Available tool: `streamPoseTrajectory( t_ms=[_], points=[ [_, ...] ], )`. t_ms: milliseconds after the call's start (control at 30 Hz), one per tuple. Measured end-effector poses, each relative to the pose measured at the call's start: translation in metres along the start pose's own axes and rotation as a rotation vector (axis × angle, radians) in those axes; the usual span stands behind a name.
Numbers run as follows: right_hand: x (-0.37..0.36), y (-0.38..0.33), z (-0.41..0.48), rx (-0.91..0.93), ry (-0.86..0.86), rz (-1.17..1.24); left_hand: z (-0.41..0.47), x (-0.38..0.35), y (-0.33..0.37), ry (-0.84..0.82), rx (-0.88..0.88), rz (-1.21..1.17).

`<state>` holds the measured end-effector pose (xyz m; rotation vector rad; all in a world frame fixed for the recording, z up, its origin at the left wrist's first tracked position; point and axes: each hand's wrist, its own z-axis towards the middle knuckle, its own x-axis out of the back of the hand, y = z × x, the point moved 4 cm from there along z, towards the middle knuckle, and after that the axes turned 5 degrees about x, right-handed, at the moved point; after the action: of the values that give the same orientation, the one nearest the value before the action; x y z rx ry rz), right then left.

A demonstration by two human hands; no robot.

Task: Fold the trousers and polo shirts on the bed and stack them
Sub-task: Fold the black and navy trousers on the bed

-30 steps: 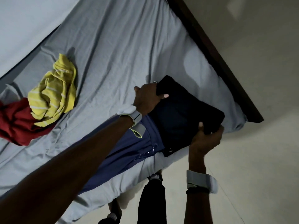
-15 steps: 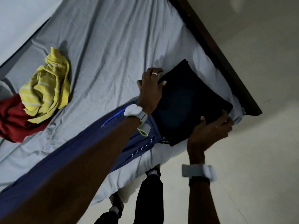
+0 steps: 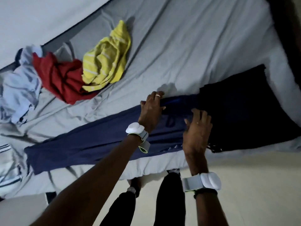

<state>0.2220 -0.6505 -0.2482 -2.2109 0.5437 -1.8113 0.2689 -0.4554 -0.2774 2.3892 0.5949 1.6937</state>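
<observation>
Bed: blue trousers flat, fold starting. Left hand fingers bent on them, grip unclear; right hand fingers spread. Next: legs to waist.

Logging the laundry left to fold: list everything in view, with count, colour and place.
blue trousers: one, navy, flat along near bed edge
folded garment: one, near-black, at the trousers' right end
striped polo shirt: one, yellow, crumpled, far side
red garment: one, red, left of the polo
pale garment: one, light blue, far left
striped cloth: one, white, lower left
bed sheet: one, grey, underneath
left hand: one, on trousers
right hand: one, on the trousers beside the folded garment
</observation>
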Motion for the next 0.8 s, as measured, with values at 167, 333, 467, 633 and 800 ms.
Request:
streamPoseTrajectory(
  t_ms=[167,333,467,633,800],
  points=[
    [-0.040,-0.003,-0.012,-0.006,-0.111,-0.116,-0.042,0.045,-0.141,0.045,0.174,0.063],
    [-0.051,-0.064,-0.010,0.075,-0.150,0.068,-0.079,0.062,-0.235,0.021,0.189,0.099],
    [-0.104,-0.171,-0.025,0.351,-0.303,0.241,-0.114,0.083,-0.318,0.067,0.265,0.090],
    [-0.186,-0.277,-0.062,0.664,-0.434,0.198,-0.145,0.103,-0.396,0.071,0.271,0.073],
    [-0.214,-0.337,-0.083,0.693,-0.431,0.128,-0.175,0.112,-0.461,0.102,0.314,0.025]
  ],
)
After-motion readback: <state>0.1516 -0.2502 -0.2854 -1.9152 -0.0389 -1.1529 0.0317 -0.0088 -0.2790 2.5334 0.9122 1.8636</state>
